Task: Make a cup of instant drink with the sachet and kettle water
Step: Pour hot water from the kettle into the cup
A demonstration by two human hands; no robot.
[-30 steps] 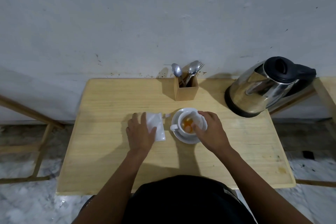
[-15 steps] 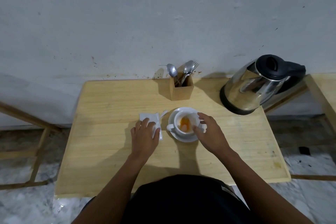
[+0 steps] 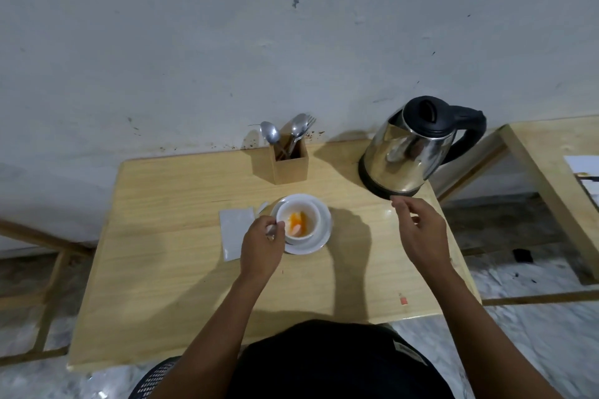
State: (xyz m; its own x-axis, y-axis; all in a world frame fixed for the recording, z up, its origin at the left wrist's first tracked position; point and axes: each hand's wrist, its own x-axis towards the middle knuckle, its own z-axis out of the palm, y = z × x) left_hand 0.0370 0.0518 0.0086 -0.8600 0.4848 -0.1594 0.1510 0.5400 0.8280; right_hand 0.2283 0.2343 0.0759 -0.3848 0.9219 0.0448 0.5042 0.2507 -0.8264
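The left hand has its thumb and fingers pinched on the handle of the white cup, at the cup's left side; the back of the hand hides most of the handle. The right hand is in the air, apart from everything, its fingers loosely curled with the fingertips drawn toward the thumb — empty as far as can be seen, between the cup and the kettle.

The cup stands upright on a white saucer near the middle of the wooden table. Inside it lies a heap of orange powder with a paler patch at the near side; no water shows in it. Just left of the saucer, partly under the left hand, lies a flat white sachet, and a small white scrap sits between its top corner and the saucer rim.

Behind the cup, at the table's far edge by the wall, stands a square wooden holder with 2 spoons and a fork upright in it. The kettle — steel body, black lid and handle — sits on its base at the far right corner, its handle turned to the right. A small red mark shows on the table near the right front edge.
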